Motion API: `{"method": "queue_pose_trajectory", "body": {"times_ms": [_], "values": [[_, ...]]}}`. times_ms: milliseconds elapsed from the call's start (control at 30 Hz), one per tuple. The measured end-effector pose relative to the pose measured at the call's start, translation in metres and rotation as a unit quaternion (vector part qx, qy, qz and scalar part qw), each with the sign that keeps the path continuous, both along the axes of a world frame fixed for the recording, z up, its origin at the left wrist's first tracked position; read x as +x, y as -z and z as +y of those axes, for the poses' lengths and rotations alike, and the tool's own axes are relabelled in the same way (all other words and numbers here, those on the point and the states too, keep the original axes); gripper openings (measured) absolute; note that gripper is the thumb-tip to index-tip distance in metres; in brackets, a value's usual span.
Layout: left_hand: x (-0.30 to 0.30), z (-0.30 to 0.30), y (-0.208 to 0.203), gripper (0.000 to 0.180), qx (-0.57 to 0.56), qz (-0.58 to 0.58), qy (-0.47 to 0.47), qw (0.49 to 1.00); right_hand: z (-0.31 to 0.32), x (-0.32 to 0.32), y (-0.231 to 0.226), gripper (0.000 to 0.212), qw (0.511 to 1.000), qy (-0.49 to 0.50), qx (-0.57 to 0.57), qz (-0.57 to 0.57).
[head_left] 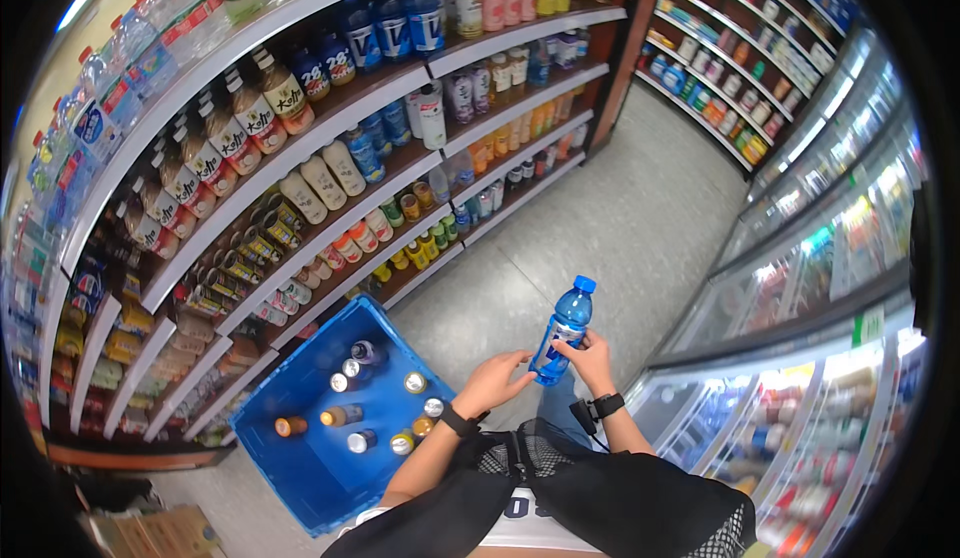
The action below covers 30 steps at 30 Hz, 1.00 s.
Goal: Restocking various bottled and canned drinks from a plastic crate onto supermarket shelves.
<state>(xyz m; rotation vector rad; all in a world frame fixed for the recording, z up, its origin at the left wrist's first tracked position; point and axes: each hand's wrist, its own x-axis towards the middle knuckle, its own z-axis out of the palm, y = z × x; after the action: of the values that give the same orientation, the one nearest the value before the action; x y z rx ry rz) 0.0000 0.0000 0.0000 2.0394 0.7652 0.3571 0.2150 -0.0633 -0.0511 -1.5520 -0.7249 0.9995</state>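
Note:
A blue drink bottle (573, 308) with a blue cap is held tilted in front of my body, its cap end pointing away from me. My right hand (592, 360) is closed around its right side, the thumb lying across the label. My left hand (490, 382) reaches to the bottle's lower left side with fingers stretched out and apart. Its fingertips are at the bottle's edge; whether they press on it I cannot tell. Left of my hands, a blue plastic crate (300, 478) stands on the floor, with several upright cans (361, 441) and small bottles (342, 415) inside.
Long shelves (400, 88) of bottled and canned drinks run along the left side. Glass-doored coolers (800, 378) line the right. A far shelf (720, 88) stands across the aisle floor (640, 198). A cardboard box (155, 536) lies at the lower left.

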Motion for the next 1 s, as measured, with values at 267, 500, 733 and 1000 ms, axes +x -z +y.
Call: {"method": "queue_pose_trajectory", "body": {"times_ms": [267, 500, 733, 1000], "values": [[0.092, 0.059, 0.005, 0.049, 0.033, 0.014, -0.224, 0.974, 0.126, 0.084, -0.024, 0.050, 0.974, -0.215, 0.013, -0.063], [0.133, 0.100, -0.011, 0.070, 0.073, -0.004, -0.329, 0.941, 0.215, 0.105, -0.072, 0.063, 0.949, -0.285, 0.095, -0.095], [0.102, 0.181, -0.039, 0.079, 0.177, -0.056, -0.434, 0.882, 0.315, 0.066, -0.116, 0.077, 0.883, -0.318, 0.272, -0.213], [0.038, 0.327, -0.123, 0.079, 0.308, -0.122, -0.439, 0.835, 0.444, -0.016, -0.202, 0.077, 0.759, -0.281, 0.524, -0.266]]}}
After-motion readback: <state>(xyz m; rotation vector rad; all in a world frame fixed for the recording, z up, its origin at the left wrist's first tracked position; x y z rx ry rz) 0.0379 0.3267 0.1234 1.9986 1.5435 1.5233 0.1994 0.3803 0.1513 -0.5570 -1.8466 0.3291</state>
